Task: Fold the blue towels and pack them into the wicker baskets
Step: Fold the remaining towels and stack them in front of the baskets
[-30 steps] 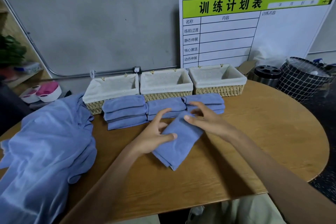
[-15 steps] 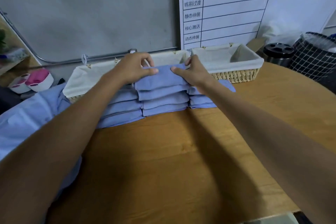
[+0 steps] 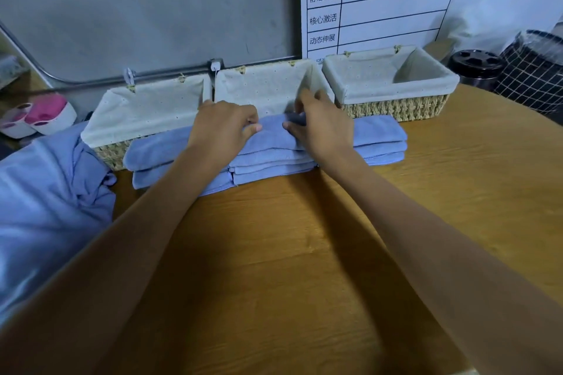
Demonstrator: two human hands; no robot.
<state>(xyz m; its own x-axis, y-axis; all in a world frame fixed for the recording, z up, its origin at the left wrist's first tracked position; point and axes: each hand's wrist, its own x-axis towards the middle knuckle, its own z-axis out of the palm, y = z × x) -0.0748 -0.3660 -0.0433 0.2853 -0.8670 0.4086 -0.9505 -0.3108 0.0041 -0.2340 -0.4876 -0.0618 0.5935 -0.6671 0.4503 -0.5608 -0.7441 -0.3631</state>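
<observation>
Since half a second ago I had brought the folded towel (image 3: 274, 134) down onto the middle stack (image 3: 271, 166), in front of the middle basket (image 3: 262, 82). My left hand (image 3: 224, 128) and right hand (image 3: 320, 128) both pinched its top fold. Stacks lay at either side, a loose towel pile (image 3: 45, 198) far left, three baskets behind on the table (image 3: 457, 192).

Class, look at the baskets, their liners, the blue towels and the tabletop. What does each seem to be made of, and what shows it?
Right basket: woven straw or wicker, going by its pale plaited strands.
Its liner: cream cloth, matte, finely dotted.
Folded towels: soft, fuzzy fabric, perhaps microfibre; the nap looks matte.
Table: wood or wood-look laminate, with visible grain and a slight sheen.
</observation>
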